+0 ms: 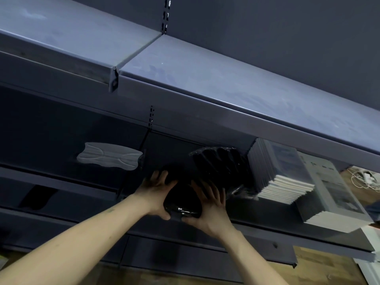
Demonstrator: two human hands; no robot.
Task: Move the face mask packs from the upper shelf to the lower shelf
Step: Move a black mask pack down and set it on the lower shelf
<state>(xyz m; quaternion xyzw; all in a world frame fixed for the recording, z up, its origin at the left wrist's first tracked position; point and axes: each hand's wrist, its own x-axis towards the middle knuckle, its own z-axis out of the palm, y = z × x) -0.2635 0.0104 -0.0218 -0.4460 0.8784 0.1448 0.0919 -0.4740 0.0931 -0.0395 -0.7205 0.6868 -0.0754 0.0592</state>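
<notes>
A black face mask pack (183, 199) in glossy clear wrap sits between both my hands at the front of a dark shelf. My left hand (157, 192) grips its left side, fingers spread over the top. My right hand (207, 204) holds its right side and underside. Just behind and to the right, a second black mask pack (221, 167) leans against a stack of booklets. A single pale grey face mask (110, 158) lies further left on the same shelf level. The upper shelf (205, 79) above is bare, grey-blue metal.
A stack of white-edged booklets (283, 173) and a flatter printed pile (333, 194) fill the shelf's right end. Lower shelf edges (61, 188) run below at left. A slotted upright (151, 117) divides the bays. White cables (364, 178) lie on a wooden floor at right.
</notes>
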